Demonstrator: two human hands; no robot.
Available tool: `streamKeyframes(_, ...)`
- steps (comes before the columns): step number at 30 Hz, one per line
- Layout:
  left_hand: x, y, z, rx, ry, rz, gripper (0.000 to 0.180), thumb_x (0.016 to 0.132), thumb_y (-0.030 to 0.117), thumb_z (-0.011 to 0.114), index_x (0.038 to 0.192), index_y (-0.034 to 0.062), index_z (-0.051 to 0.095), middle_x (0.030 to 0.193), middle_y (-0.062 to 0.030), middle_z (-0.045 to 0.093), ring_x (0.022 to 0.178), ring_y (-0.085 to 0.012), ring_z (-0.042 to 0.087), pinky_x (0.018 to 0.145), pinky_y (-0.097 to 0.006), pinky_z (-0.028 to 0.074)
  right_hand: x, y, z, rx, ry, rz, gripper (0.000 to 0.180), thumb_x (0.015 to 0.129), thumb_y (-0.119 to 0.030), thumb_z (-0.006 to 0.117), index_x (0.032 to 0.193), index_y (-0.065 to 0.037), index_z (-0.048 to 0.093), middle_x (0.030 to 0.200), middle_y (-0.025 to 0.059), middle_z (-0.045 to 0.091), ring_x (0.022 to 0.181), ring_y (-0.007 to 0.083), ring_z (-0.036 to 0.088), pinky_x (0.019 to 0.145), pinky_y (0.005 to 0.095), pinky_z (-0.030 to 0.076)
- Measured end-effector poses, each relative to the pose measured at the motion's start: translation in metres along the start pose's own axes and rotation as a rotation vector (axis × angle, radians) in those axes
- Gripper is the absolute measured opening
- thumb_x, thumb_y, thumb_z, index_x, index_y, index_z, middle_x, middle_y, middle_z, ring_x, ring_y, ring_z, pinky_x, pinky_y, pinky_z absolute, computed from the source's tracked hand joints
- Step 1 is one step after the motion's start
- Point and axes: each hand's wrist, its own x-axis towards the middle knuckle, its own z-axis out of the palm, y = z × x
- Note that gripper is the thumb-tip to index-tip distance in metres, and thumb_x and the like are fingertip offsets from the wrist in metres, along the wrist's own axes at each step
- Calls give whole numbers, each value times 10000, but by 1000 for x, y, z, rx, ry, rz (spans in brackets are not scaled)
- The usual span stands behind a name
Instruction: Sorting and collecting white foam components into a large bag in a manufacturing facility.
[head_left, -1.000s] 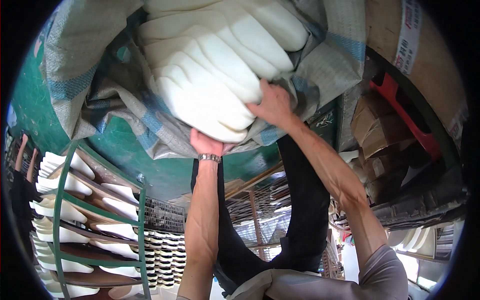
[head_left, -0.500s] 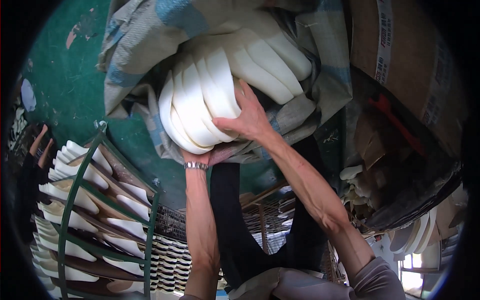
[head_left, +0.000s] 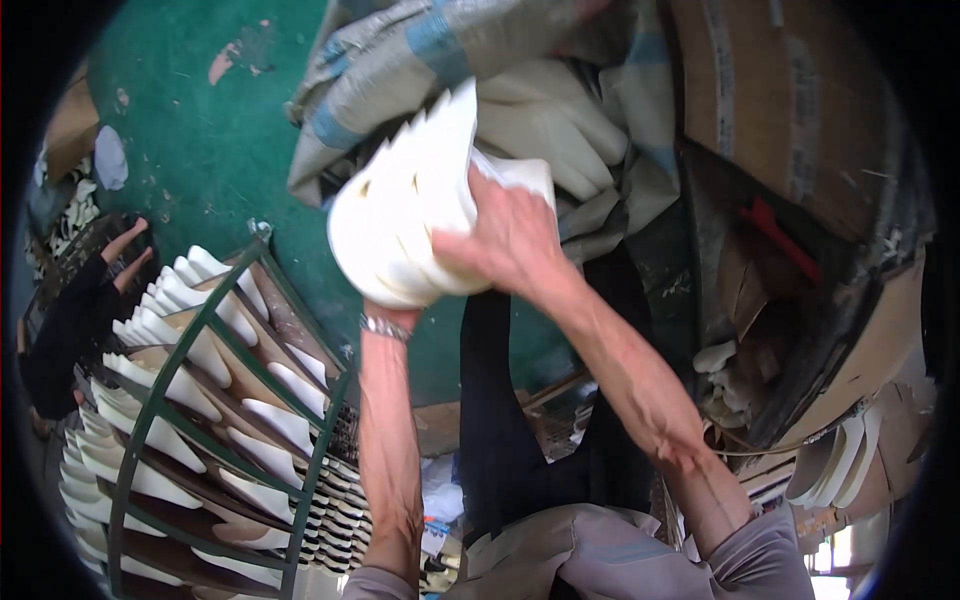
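A bunched stack of white foam shoe soles (head_left: 400, 220) is up off the sack between my hands, its narrow ends fanned upward. My right hand (head_left: 512, 235) grips its right side, the thumb across the front and the other fingers partly behind. My left hand (head_left: 392, 313) holds it from below; the stack hides its fingers, and a metal band circles the wrist. Behind the stack lies an opened woven sack (head_left: 395, 70), grey with blue patches, with more white soles (head_left: 550, 125) inside.
At the left stands a green metal rack (head_left: 165, 400) with several shelves of white soles. A large cardboard box (head_left: 745, 110) is at the upper right, near a red tool-like thing (head_left: 780, 240). Another person (head_left: 75, 335) is at the far left on the green floor (head_left: 200, 130).
The stack has come up and away from the sack in my two hands, tilting so its fanned ends show. My view has swung left, bringing more of the rack and the other person in.
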Motion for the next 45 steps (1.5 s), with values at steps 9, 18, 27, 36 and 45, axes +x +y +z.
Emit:
streamKeyframes(9, -130, 21, 163, -403, -318, 134, 689, 1018, 340, 538, 1601, 103, 255, 1590, -123, 382, 1435, -282, 405, 1201, -471, 325, -235, -130, -143, -480, 185, -252, 892, 723, -304, 808, 1483, -12, 445, 1357, 376, 481, 1147, 528, 561, 807, 566, 553)
streamKeyframes(18, -239, 68, 287, -61, -560, 375, 717, 978, 312, 581, 1589, 91, 278, 1548, -123, 423, 1401, -276, 435, 1174, -453, 355, -428, -158, -240, -481, 673, -440, 848, 702, -265, 834, 1439, 0, 509, 1458, 363, 463, 1297, 540, 523, 999, 574, 510)
streamKeyframes(27, -342, 64, 346, 256, -749, 537, 746, 937, 285, 624, 1577, 78, 301, 1505, -123, 463, 1367, -270, 464, 1146, -435, 386, -583, -138, -195, 1027, 1012, -729, 655, 778, -210, 877, 1314, 37, 593, 1366, 222, 601, 1198, 322, 636, 1049, 430, 481)
streamKeyframes(36, -383, 10, 450, 612, -786, 830, 1046, 595, 197, 827, 1516, 31, 359, 1322, -85, 538, 1187, -241, 549, 1068, -377, 447, -584, 14, -193, 1576, 892, -792, 569, 895, -246, 783, 1366, -10, 566, 1268, 81, 676, 1135, 229, 661, 998, 421, 529)
streamKeyframes(45, -405, -95, 613, 835, -1026, 710, 1218, 581, 315, 956, 1556, 49, 276, 1405, -103, 494, 1280, -258, 496, 1085, -408, 425, -593, 153, -253, 1920, 824, -828, 576, 972, -294, 691, 1434, -6, 502, 1359, 117, 628, 1223, 249, 624, 1055, 424, 511)
